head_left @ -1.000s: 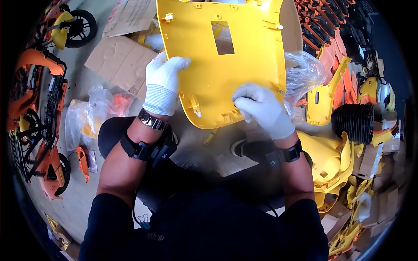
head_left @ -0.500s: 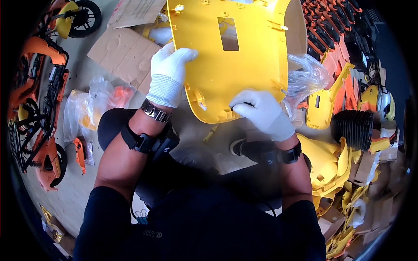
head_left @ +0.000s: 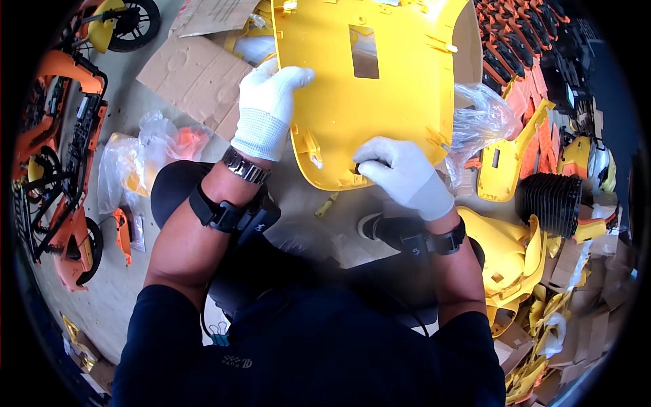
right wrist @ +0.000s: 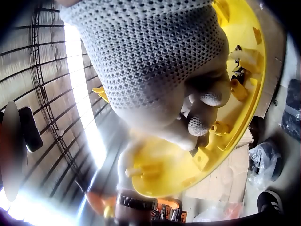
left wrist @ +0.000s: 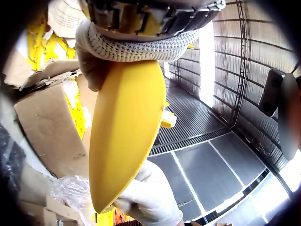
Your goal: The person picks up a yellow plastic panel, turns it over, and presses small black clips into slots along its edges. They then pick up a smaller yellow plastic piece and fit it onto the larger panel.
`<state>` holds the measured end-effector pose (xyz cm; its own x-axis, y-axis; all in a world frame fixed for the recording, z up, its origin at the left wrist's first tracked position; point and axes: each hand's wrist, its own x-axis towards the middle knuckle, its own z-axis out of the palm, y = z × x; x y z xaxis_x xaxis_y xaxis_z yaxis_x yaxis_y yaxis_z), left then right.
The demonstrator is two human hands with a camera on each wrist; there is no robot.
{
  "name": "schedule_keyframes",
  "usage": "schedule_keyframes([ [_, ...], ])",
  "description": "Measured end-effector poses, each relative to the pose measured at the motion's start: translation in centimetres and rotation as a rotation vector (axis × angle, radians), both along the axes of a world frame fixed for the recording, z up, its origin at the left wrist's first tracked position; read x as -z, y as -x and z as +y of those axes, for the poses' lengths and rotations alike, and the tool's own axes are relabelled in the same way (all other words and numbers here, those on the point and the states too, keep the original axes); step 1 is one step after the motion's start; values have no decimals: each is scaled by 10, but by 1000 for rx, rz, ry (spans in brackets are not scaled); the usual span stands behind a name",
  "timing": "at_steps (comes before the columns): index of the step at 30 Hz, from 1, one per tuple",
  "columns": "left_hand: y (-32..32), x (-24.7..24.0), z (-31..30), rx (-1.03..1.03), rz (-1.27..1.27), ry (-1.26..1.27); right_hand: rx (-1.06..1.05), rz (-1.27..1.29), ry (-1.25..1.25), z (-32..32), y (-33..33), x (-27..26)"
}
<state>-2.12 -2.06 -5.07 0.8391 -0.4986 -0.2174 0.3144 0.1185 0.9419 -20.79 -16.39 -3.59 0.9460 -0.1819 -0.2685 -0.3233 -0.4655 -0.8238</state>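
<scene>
Well, held panel, carton (yellow parts inside)

Bright wrist-view glare (dark, fisheye-warped edges throughout).

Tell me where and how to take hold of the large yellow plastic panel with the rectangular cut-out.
Probably best: come from the left and pinch the panel by its left edge, where the white-gloved left grip holds it, thumb on the near face, fingers behind. The rim there looks thin and plain, while a raised yellow bracket juts out lower down.
</scene>
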Motion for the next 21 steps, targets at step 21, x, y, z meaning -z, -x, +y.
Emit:
schedule_keyframes([
  [21,-17,16,-6,-130,-85,25,11,-160,235,23,-2,-1],
])
